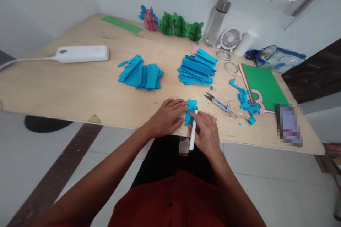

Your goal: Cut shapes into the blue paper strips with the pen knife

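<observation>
Blue rectangular paper strip (192,105): flat, between the two hands.
Left hand (169,117): fingers laid flat against the strip's left edge, clutching nothing.
Right hand (206,130): closed around a slim white plastic pen (193,133).
Pen control: press left fingertips firmly, clear of its path.
</observation>
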`<state>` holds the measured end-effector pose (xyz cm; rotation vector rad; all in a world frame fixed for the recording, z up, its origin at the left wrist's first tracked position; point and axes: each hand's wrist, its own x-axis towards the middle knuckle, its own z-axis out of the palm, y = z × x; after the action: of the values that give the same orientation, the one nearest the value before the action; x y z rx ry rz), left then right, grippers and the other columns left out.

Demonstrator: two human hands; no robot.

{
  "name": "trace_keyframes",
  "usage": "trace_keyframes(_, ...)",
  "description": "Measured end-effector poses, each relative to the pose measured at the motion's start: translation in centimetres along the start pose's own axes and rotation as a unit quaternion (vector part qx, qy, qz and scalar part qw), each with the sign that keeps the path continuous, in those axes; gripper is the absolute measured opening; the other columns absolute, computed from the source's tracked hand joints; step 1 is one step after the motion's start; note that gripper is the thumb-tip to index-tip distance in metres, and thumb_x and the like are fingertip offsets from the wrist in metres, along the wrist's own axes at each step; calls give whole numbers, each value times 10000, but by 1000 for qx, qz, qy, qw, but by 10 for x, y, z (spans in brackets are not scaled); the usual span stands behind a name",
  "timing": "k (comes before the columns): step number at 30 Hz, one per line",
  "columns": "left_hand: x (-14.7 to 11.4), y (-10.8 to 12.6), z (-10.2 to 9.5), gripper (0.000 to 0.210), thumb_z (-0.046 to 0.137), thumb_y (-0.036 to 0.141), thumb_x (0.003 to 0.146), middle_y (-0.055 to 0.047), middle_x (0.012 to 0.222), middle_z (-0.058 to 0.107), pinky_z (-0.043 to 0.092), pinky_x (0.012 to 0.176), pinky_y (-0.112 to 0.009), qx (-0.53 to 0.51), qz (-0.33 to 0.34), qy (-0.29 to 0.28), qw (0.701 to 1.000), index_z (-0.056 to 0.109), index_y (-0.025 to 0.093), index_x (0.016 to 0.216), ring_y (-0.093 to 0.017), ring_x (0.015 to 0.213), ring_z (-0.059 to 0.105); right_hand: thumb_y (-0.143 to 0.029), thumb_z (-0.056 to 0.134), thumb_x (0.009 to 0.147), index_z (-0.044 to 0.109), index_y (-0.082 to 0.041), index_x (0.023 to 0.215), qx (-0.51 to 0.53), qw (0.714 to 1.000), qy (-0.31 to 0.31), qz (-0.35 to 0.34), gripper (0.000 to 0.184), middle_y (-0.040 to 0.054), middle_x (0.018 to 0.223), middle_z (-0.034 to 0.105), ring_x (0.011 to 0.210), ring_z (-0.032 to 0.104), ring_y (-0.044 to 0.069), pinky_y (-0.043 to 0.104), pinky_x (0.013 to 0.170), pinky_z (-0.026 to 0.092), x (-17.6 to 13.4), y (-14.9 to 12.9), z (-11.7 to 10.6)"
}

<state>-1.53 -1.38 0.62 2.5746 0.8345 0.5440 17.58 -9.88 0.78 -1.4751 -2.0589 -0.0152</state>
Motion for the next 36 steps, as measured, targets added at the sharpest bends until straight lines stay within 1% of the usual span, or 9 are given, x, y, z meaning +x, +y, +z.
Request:
trace_keyframes(5, 1, 1, -1, 406, 462, 247, 869, -84, 1437, 539, 286, 1152, -506, -2, -4, -1, 1000, 556, 208, 1262, -267, 1374, 423, -122, 539, 861, 604, -194, 1259, 2, 1000, -2, -1, 410, 110, 1148, 719, 1164, 616, 271, 451, 986, 449, 0, 0, 0)
trace_keyframes(10, 1, 1, -1, 413, 473, 242, 867, -88, 1452, 529, 279, 1159, -505, -6, -4, -4, 1000, 561, 203, 1269, -269, 1383, 417, -137, 542, 870, 615, -182, 1238, -2, 1000, 5, -4, 378, 115, 1151, 718, 1156, 619, 270, 446, 983, 451, 0, 0, 0)
trace_keyframes(17, -1, -1, 0, 440, 471, 242, 871, -80, 1481, 502, 260, 1171, -506, -11, -1, -2, 1000, 543, 213, 1305, -266, 1399, 406, -137, 537, 878, 610, -189, 1251, 1, 1000, 0, 2, 383, 108, 1141, 721, 1169, 614, 267, 443, 985, 447, 0, 0, 0)
trace_keyframes(27, 0, 0, -1, 421, 483, 252, 863, -84, 1448, 540, 266, 1167, -509, -9, -7, -1, 1000, 569, 205, 1272, -274, 1379, 430, -122, 534, 855, 613, -175, 1257, 2, 1000, -3, 2, 413, 114, 1151, 718, 1178, 608, 268, 449, 995, 444, -1, 1, 1)
trace_keyframes(33, 0, 1, -1, 420, 483, 255, 871, -74, 1437, 552, 278, 1159, -510, -7, -9, -1, 1000, 570, 218, 1280, -271, 1382, 427, -125, 533, 856, 603, -198, 1272, 6, 1000, -2, 5, 428, 107, 1146, 719, 1180, 608, 267, 453, 994, 448, -1, 1, 0)
trace_keyframes(36, 0, 2, -2, 423, 480, 250, 872, -86, 1434, 554, 280, 1157, -508, -9, -8, 0, 1000, 570, 200, 1282, -272, 1378, 431, -121, 534, 860, 601, -193, 1269, 7, 1000, -3, 3, 421, 107, 1149, 719, 1179, 609, 263, 445, 994, 445, -1, 0, 0)
